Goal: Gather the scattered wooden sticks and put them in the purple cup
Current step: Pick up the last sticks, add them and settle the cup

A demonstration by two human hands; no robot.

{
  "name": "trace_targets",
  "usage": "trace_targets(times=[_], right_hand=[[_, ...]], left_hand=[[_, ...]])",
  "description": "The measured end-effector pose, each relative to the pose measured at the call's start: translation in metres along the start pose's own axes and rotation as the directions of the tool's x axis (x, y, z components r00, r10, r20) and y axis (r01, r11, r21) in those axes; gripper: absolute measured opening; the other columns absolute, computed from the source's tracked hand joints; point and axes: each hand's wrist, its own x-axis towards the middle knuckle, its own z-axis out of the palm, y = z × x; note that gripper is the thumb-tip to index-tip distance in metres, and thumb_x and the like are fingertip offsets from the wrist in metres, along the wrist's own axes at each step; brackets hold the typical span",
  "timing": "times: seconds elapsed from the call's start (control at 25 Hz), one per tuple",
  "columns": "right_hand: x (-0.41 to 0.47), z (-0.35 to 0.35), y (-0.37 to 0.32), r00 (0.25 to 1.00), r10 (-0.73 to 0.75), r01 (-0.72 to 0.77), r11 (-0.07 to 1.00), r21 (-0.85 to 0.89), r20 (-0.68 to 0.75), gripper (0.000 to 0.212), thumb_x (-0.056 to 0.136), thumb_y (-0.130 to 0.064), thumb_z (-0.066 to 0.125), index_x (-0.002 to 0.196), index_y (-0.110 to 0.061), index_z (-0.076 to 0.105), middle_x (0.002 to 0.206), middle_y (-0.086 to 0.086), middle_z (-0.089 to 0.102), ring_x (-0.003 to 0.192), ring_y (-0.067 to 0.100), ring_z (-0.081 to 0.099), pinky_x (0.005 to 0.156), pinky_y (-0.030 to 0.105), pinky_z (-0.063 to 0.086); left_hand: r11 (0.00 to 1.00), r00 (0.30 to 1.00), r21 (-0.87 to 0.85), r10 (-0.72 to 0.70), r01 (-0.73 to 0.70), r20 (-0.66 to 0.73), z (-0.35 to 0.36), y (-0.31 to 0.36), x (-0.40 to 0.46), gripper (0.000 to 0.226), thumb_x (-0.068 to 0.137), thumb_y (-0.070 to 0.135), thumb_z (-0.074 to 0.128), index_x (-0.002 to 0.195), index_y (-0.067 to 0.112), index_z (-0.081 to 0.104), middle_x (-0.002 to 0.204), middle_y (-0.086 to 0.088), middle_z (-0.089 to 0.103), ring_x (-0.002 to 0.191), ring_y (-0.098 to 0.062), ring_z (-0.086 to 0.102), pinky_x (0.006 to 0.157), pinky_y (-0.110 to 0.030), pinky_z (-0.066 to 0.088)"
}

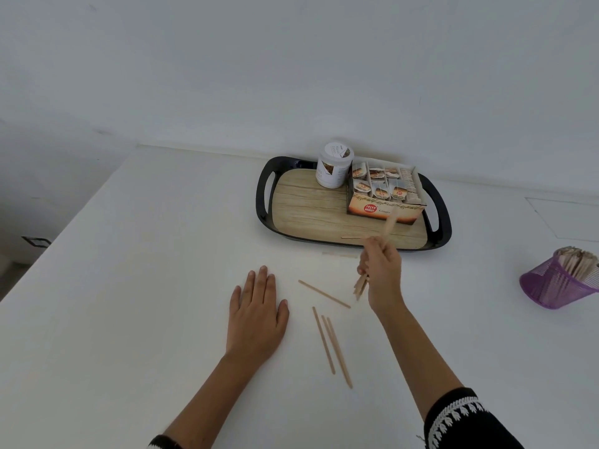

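Note:
My right hand (382, 273) grips a small bundle of wooden sticks (360, 286), their ends poking out above and below the fist, just in front of the tray. My left hand (257, 314) lies flat on the white table, fingers straight. Loose sticks lie between my hands: one slanted stick (324, 293) and three nearly parallel ones (332, 346) nearer to me. A pale stick (338, 255) lies by the tray's front rim, and another (353, 237) rests on the tray. The purple mesh cup (551, 286) leans at the far right, holding several sticks.
A black tray (264, 202) with a wood-look floor stands at the back against the wall, carrying a white jar (334, 168) and an open box of tea bags (385, 194). The table's left edge runs diagonally at the left.

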Motion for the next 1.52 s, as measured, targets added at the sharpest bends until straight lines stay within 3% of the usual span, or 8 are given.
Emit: trace_targets(times=[0.24, 0.4, 0.56, 0.72, 1.08, 1.24, 1.36, 1.52], right_hand=[[0.012, -0.013, -0.003, 0.912, 0.404, -0.359, 0.694, 0.624, 0.075, 0.041, 0.096, -0.032, 0.046, 0.060, -0.018, 0.037, 0.040, -0.006, 0.024, 0.033, 0.008, 0.020, 0.036, 0.017, 0.023], [0.002, -0.011, 0.005, 0.807, 0.535, -0.536, 0.488, 0.689, 0.249, 0.046, 0.095, -0.037, 0.047, 0.055, -0.018, 0.039, 0.038, -0.007, 0.027, 0.031, 0.008, 0.023, 0.036, 0.015, 0.026], [-0.012, -0.002, 0.011, 0.734, 0.590, -0.626, 0.397, 0.671, 0.336, 0.053, 0.088, -0.050, 0.054, 0.053, -0.013, 0.041, 0.039, -0.004, 0.029, 0.031, 0.010, 0.025, 0.036, 0.017, 0.028], [-0.022, 0.005, 0.015, 0.797, 0.545, -0.544, 0.462, 0.700, 0.261, 0.065, 0.080, -0.071, 0.047, 0.058, -0.011, 0.046, 0.047, -0.001, 0.033, 0.039, 0.012, 0.030, 0.041, 0.019, 0.034], [-0.038, 0.016, 0.019, 0.878, 0.476, -0.439, 0.763, 0.473, 0.047, 0.033, 0.093, -0.036, 0.056, 0.072, -0.013, 0.047, 0.048, -0.003, 0.042, 0.040, 0.009, 0.039, 0.044, 0.022, 0.041], [-0.031, 0.009, 0.011, 0.976, 0.213, -0.187, 0.921, 0.343, -0.039, 0.044, 0.093, -0.030, 0.056, 0.054, -0.020, 0.039, 0.041, -0.006, 0.028, 0.033, 0.008, 0.021, 0.032, 0.019, 0.020], [-0.027, -0.001, 0.013, 0.982, -0.153, 0.158, 0.986, 0.044, -0.111, 0.052, 0.094, -0.016, 0.054, 0.049, -0.001, 0.033, 0.038, 0.004, 0.028, 0.034, 0.012, 0.023, 0.037, 0.024, 0.021], [-0.021, -0.008, 0.025, 0.954, -0.258, 0.251, 0.966, -0.066, -0.153, 0.047, 0.094, -0.009, 0.052, 0.051, 0.002, 0.036, 0.040, 0.005, 0.034, 0.037, 0.012, 0.031, 0.039, 0.023, 0.030]], left_hand=[[0.987, 0.999, -0.160, -0.036, 0.033, -0.018, -0.009, 0.006, 0.002, 0.050, 0.099, 0.035, 0.036, 0.145, 0.018, 0.033, 0.157, 0.001, 0.024, 0.146, -0.019, 0.014, 0.115, -0.039, 0.011], [0.734, 0.995, -0.676, 0.100, -0.069, 0.006, -0.026, 0.037, -0.002, 0.039, 0.097, 0.043, 0.045, 0.133, 0.029, 0.045, 0.128, 0.018, 0.047, 0.121, -0.003, 0.048, 0.094, -0.015, 0.036], [0.685, 0.974, -0.725, 0.209, -0.080, 0.090, -0.033, 0.071, 0.000, 0.056, 0.090, 0.063, 0.038, 0.133, 0.028, 0.046, 0.113, 0.019, 0.053, 0.100, 0.005, 0.053, 0.080, -0.016, 0.045], [0.771, 0.984, -0.634, 0.149, -0.055, 0.097, -0.030, 0.083, 0.003, 0.037, 0.100, 0.044, 0.035, 0.124, 0.020, 0.049, 0.063, 0.009, 0.051, 0.053, -0.005, 0.048, 0.049, -0.015, 0.035], [0.763, 0.977, -0.646, 0.142, -0.005, 0.160, -0.025, 0.094, 0.002, 0.037, 0.102, 0.041, 0.028, 0.132, 0.021, 0.031, 0.061, 0.011, 0.051, 0.048, -0.004, 0.050, 0.043, -0.012, 0.034], [0.797, 0.969, -0.590, 0.228, -0.131, 0.093, -0.023, 0.078, -0.005, 0.061, 0.093, 0.066, 0.017, 0.136, 0.026, 0.032, 0.081, 0.014, 0.059, 0.076, 0.001, 0.054, 0.070, -0.016, 0.041], [0.929, 0.993, -0.349, 0.116, -0.121, -0.037, -0.013, 0.050, 0.000, 0.055, 0.096, 0.055, 0.023, 0.132, 0.020, 0.045, 0.123, 0.004, 0.056, 0.120, -0.015, 0.045, 0.097, -0.033, 0.032], [0.979, 0.996, -0.190, 0.068, -0.077, -0.055, -0.005, 0.033, 0.005, 0.045, 0.098, 0.040, 0.032, 0.128, 0.012, 0.052, 0.136, -0.005, 0.052, 0.132, -0.024, 0.041, 0.104, -0.041, 0.031]])
